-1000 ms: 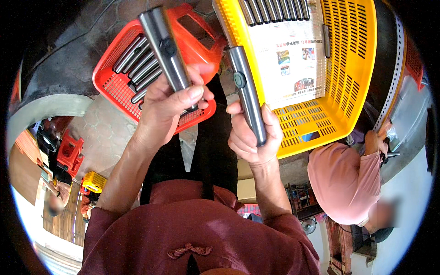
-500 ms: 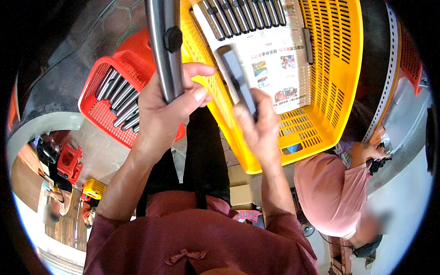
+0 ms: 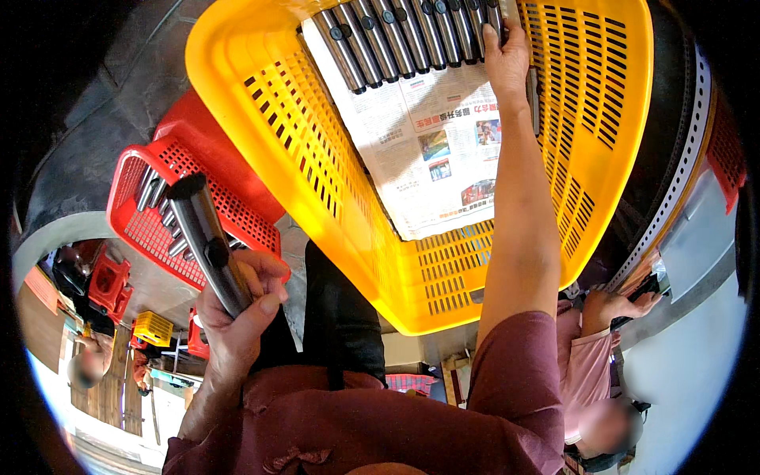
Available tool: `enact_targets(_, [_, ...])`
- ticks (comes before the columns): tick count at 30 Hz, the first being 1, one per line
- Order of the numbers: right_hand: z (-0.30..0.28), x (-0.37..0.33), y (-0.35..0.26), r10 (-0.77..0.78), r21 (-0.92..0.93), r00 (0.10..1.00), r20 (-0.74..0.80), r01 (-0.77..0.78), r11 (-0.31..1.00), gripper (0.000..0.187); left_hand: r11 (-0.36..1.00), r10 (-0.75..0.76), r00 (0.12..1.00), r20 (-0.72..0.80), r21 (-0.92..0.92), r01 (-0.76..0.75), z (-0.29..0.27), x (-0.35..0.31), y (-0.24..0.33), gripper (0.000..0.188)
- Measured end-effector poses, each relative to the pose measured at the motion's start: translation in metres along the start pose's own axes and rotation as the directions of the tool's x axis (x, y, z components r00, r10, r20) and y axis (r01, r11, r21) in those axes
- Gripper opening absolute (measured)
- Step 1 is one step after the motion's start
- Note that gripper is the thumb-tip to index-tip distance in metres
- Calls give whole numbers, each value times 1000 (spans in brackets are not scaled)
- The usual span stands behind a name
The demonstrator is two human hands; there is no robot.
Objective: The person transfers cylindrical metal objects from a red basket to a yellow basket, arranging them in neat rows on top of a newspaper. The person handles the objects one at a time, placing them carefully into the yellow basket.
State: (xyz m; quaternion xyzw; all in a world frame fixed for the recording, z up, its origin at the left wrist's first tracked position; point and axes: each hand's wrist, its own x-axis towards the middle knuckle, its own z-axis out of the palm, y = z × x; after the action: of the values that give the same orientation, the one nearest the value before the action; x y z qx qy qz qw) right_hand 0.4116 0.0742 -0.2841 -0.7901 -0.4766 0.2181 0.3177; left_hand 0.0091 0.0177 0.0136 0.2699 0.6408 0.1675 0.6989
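My left hand (image 3: 237, 313) is closed around the lower end of a dark metal tube (image 3: 204, 237). This tube stands tilted in front of the red basket (image 3: 257, 235). Inside the yellow basket (image 3: 226, 39), my right hand (image 3: 508, 67) grips another metal tube (image 3: 495, 14) at the right end of a row. Several like metal tubes (image 3: 380, 47), with small round black knobs, lie side by side there on a sheet of newspaper (image 3: 443, 170). The fingers of my right hand are partly hidden behind the tube and the basket's inside.
Several more metal tubes lie in the red basket. Along the yellow basket's right inner side is another dark tube (image 3: 534, 103). A co-worker in a pink top (image 3: 594, 372) is at the lower right, beside a perforated metal edge (image 3: 689, 142).
My right hand has carried its tube forward and right to the end of the row. My left hand has come down and left with its tube. The yellow basket now appears lower in view.
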Motion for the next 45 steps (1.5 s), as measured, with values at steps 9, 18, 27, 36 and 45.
enact_targets(9, [-1,24,41,-142,-319,989,41,148,936,34,999,-50,999,-23,-21,49,4,-1,-6,17])
enact_targets(18, [-4,23,28,-278,-721,958,-66,146,678,28,996,-77,997,0,-45,77,3,-2,-6,19])
enact_targets(27, [2,42,90,-360,-713,928,100,319,625,26,993,-100,995,4,-66,100,7,0,-5,21])
enact_targets(36, [-15,56,9,44,-820,965,258,195,539,25,993,-113,994,-4,-41,113,2,-5,-4,20])
enact_targets(45, [-27,52,-3,-87,-694,985,149,167,700,23,995,-97,994,51,-22,99,1,-7,-3,17])
